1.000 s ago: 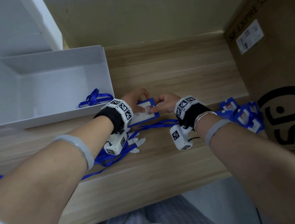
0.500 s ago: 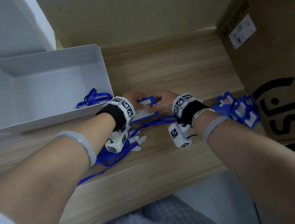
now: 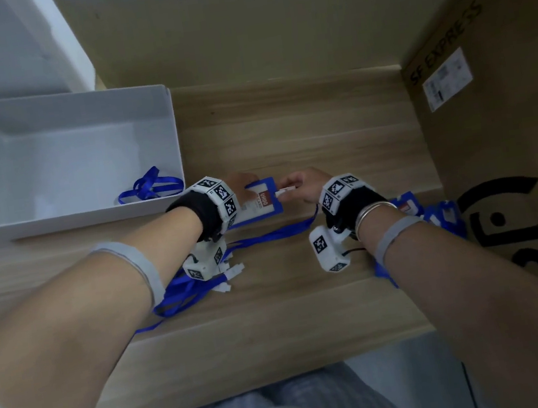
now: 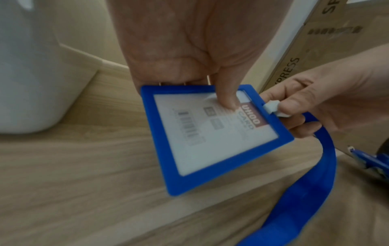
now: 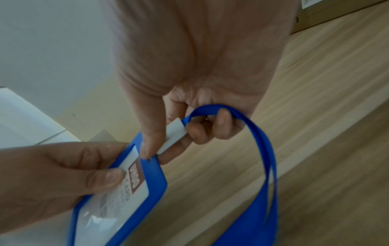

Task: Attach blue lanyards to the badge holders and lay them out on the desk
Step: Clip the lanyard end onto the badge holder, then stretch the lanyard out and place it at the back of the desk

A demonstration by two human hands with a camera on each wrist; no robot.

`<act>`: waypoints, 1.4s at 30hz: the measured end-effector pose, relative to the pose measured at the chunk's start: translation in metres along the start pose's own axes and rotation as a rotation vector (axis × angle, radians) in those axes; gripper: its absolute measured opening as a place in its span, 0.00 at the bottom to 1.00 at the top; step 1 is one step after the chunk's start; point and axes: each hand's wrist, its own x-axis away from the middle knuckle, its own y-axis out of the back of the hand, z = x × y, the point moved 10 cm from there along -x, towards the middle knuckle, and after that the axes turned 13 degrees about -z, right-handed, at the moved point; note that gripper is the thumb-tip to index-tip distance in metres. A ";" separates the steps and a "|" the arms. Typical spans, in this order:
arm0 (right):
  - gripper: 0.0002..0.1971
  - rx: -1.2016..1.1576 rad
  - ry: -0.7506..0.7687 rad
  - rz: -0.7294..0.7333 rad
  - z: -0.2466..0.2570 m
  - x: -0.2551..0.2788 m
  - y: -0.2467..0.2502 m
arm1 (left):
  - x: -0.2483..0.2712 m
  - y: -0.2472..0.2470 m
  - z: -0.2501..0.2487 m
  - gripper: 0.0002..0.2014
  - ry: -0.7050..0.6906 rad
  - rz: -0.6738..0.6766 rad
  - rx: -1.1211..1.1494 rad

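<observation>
My left hand (image 3: 236, 187) grips a blue-framed badge holder (image 3: 257, 202) (image 4: 212, 138) above the desk, thumb on its clear window. My right hand (image 3: 299, 184) pinches the white clip (image 3: 284, 190) (image 5: 173, 134) of a blue lanyard (image 3: 275, 234) (image 5: 263, 149) against the slot in the holder's top edge. The strap loops over my right fingers and trails down onto the desk. A pile of loose blue lanyards (image 3: 183, 292) with white clips lies under my left forearm. Several blue badge holders (image 3: 435, 215) are heaped behind my right wrist.
A white tray (image 3: 72, 217) at the left holds one coiled blue lanyard (image 3: 151, 189). A large cardboard box (image 3: 505, 122) stands along the right side. Bare wooden desk (image 3: 284, 125) stretches from my hands to the back wall.
The white clip in my right hand now sits at the holder's top slot. Both hands have stayed together at the same spot over the desk.
</observation>
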 end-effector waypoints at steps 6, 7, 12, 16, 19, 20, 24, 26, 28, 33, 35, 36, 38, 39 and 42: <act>0.18 -0.010 -0.009 -0.033 -0.010 -0.012 0.010 | -0.003 0.002 -0.004 0.20 0.027 -0.119 0.089; 0.18 -0.007 -0.011 -0.033 -0.011 -0.013 0.011 | -0.004 0.002 -0.004 0.21 0.029 -0.136 0.109; 0.18 -0.041 -0.027 -0.036 -0.012 -0.015 0.014 | -0.006 -0.007 -0.005 0.31 0.014 -0.081 0.095; 0.15 0.019 -0.010 -0.086 -0.010 -0.019 0.019 | -0.004 -0.012 -0.012 0.48 -0.041 -0.057 -0.098; 0.13 0.027 -0.018 -0.142 -0.011 -0.020 0.027 | -0.006 -0.010 -0.017 0.47 -0.071 -0.109 -0.161; 0.13 0.025 -0.011 -0.159 -0.011 -0.020 0.029 | -0.007 -0.010 -0.018 0.46 -0.071 -0.129 -0.172; 0.19 -0.028 0.017 -0.075 -0.007 -0.018 0.035 | -0.013 0.000 -0.016 0.41 -0.041 -0.196 -0.218; 0.22 0.038 0.036 -0.044 -0.007 -0.018 0.048 | -0.019 0.009 -0.014 0.40 -0.032 -0.213 -0.185; 0.19 0.082 0.050 -0.060 -0.007 -0.020 0.069 | -0.024 0.021 -0.015 0.40 -0.023 -0.229 -0.120; 0.08 -0.001 0.032 -0.055 -0.005 -0.024 0.107 | -0.038 0.052 -0.015 0.33 0.014 -0.307 0.007; 0.09 0.018 0.031 -0.042 -0.003 -0.025 0.113 | -0.040 0.062 -0.018 0.27 0.015 -0.343 0.002; 0.09 0.030 0.034 -0.033 -0.002 -0.025 0.115 | -0.041 0.063 -0.017 0.25 0.020 -0.351 -0.010; 0.09 0.055 0.034 -0.032 -0.001 -0.028 0.117 | -0.044 0.063 -0.016 0.25 0.022 -0.356 -0.033; 0.09 0.074 0.037 -0.039 -0.001 -0.030 0.118 | -0.046 0.063 -0.014 0.26 0.024 -0.357 -0.043; 0.09 0.151 0.041 -0.066 -0.001 -0.036 0.121 | -0.048 0.064 -0.008 0.31 0.057 -0.359 -0.023</act>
